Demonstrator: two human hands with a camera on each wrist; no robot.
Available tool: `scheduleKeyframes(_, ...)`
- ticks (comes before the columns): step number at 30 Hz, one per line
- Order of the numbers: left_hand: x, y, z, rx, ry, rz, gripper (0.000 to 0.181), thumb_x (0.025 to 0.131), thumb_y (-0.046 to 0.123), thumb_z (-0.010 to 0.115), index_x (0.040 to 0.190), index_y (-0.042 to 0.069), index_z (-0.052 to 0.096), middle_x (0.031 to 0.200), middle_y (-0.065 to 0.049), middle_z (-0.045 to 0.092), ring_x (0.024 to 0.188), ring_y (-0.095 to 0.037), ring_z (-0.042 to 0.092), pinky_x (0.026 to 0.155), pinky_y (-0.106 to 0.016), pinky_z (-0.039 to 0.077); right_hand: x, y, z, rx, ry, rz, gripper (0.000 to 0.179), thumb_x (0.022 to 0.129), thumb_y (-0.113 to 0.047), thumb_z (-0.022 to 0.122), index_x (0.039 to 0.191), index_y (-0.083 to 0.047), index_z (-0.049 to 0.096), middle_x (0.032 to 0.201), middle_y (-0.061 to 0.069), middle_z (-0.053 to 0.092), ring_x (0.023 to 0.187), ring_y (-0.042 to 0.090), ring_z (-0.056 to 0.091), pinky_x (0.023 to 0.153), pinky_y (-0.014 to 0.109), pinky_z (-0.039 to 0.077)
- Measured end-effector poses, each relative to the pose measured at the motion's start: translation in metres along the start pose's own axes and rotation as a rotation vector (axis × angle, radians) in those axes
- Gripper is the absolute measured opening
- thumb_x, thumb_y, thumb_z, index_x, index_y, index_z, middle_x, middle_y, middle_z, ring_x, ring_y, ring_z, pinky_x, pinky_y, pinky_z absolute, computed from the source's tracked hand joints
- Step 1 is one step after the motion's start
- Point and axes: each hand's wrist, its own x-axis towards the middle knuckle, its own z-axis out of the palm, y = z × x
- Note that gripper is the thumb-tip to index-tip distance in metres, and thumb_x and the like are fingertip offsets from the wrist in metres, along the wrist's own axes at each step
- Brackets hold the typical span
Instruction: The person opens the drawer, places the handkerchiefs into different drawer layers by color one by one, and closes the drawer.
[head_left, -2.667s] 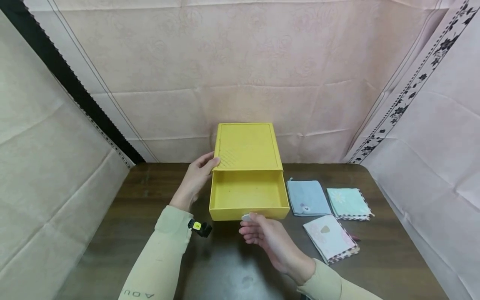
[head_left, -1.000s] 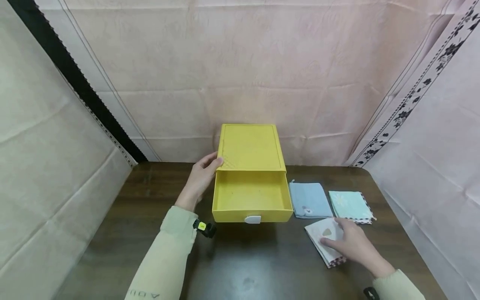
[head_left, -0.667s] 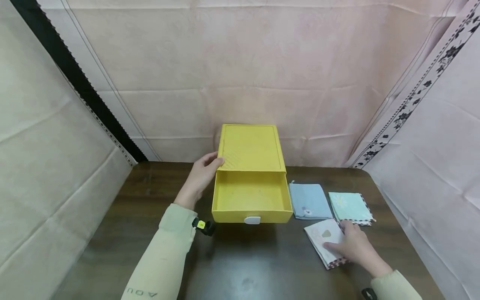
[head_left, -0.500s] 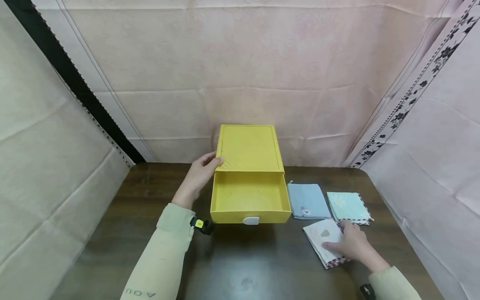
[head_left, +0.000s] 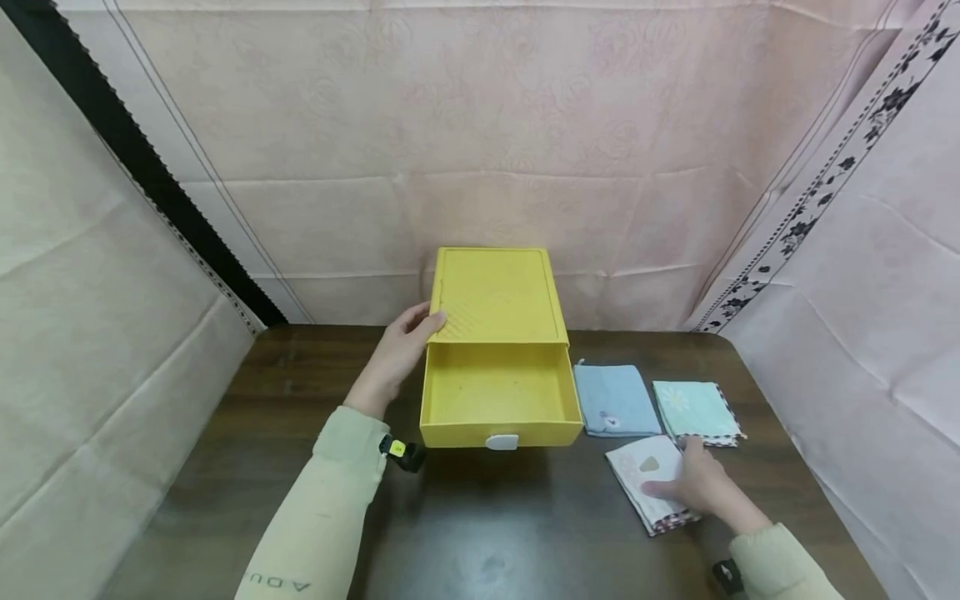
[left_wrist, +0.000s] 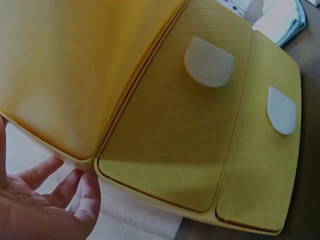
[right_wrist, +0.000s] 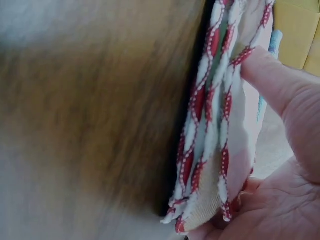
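Observation:
A yellow drawer box (head_left: 495, 293) stands at the back of the table, its top drawer (head_left: 501, 434) pulled out with nothing inside. My left hand (head_left: 399, 357) holds the box's left side, thumb on the top near the front edge; in the left wrist view its fingers curl against the side. To the right, a white folded towel (head_left: 643, 468) with a checkered edge lies on the table. My right hand (head_left: 697, 482) grips its right side, thumb on top. The right wrist view shows the thumb pressing the red-and-white stitched layers (right_wrist: 226, 115), fingers partly hidden beyond them.
A blue folded towel (head_left: 617, 402) lies right beside the drawer, and a mint-green one (head_left: 694, 408) farther right. Two lower drawers with white handles (left_wrist: 209, 62) show in the left wrist view. Cloth walls (head_left: 487, 167) stand behind and at both sides of the dark wooden table (head_left: 480, 525).
My right hand has left the white handle of the open drawer, moved right, and taken hold of the white towel. The left hand stays on the box.

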Motion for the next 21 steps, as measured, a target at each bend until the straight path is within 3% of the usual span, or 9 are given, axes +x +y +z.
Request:
scheduleKeyframes(4, 0.000, 0.002, -0.003, 0.029, -0.018, -0.029, 0.073, 0.083, 0.067, 0.061, 0.144, 0.031, 0.045, 0.138, 0.002, 0.048, 0.125, -0.022, 0.045, 0.106, -0.050, 0.034, -0.002, -0.004, -0.001, -0.024, -0.023, -0.003, 0.127, 0.064, -0.060, 0.082, 0.129, 0.028, 0.018, 0.119, 0.052, 0.038, 0.111, 0.062, 0.042, 0.090, 0.063, 0.042)
scheduleKeyframes(7, 0.000, 0.006, -0.004, 0.034, -0.028, -0.050, 0.072, 0.083, 0.065, 0.062, 0.145, 0.031, 0.045, 0.139, 0.003, 0.048, 0.125, -0.021, 0.045, 0.106, -0.050, 0.034, -0.002, -0.006, -0.005, -0.094, -0.007, -0.033, 0.122, 0.065, -0.061, 0.081, 0.124, 0.031, 0.027, 0.113, 0.049, 0.043, 0.107, 0.061, 0.045, 0.089, 0.062, 0.041)
scheduleKeyframes(11, 0.002, 0.010, -0.004, 0.021, -0.063, -0.075, 0.069, 0.089, 0.056, 0.061, 0.148, 0.026, 0.041, 0.142, 0.000, 0.046, 0.127, -0.023, 0.044, 0.107, -0.050, 0.033, -0.003, -0.006, -0.006, -0.167, 0.021, -0.050, 0.110, 0.064, -0.064, 0.080, 0.111, 0.028, 0.042, 0.097, 0.036, 0.051, 0.096, 0.054, 0.046, 0.085, 0.060, 0.040)
scheduleKeyframes(16, -0.001, 0.013, -0.008, 0.039, -0.097, -0.105, 0.068, 0.090, 0.053, 0.062, 0.148, 0.027, 0.038, 0.143, 0.000, 0.044, 0.128, -0.024, 0.042, 0.108, -0.053, 0.030, -0.006, -0.009, -0.004, -0.125, 0.026, -0.045, 0.108, 0.064, -0.060, 0.082, 0.113, 0.028, 0.042, 0.099, 0.037, 0.050, 0.097, 0.054, 0.046, 0.084, 0.060, 0.041)
scheduleKeyframes(21, -0.006, 0.013, -0.010, 0.028, -0.107, -0.077, 0.071, 0.086, 0.051, 0.068, 0.147, 0.027, 0.041, 0.144, 0.001, 0.044, 0.128, -0.022, 0.043, 0.108, -0.051, 0.032, -0.008, -0.013, -0.006, -0.090, 0.020, -0.022, 0.109, 0.064, -0.056, 0.084, 0.115, 0.029, 0.038, 0.104, 0.044, 0.047, 0.099, 0.057, 0.048, 0.084, 0.061, 0.044)
